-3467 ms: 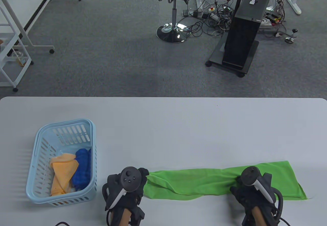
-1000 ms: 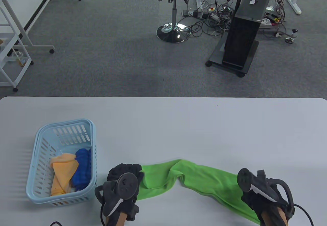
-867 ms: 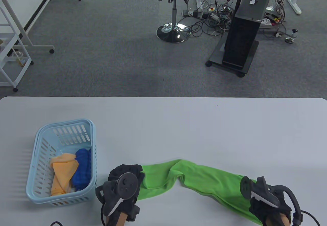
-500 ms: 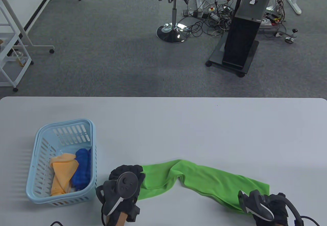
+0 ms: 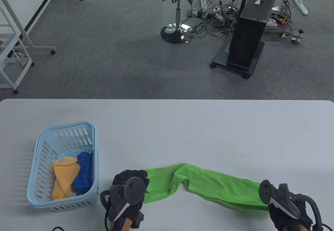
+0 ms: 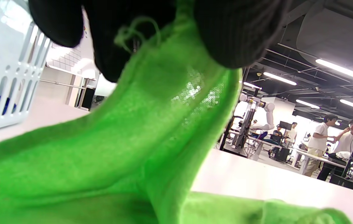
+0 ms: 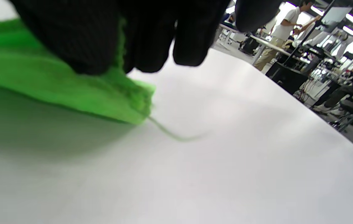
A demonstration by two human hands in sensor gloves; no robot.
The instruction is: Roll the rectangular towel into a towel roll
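Bright green towel, pale blue basket holding orange cloth and blue cloth, black-gloved hands.

bright green towel lies unrolled, rumpled lengthwise along the table's near edge.

Black knit gloves, dark round-topped trackers, white straps.

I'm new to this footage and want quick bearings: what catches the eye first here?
A bright green towel lies stretched and kinked along the table's near edge, its ends held by the left hand and the right hand. To the left stands a pale blue basket holding orange and blue cloths.
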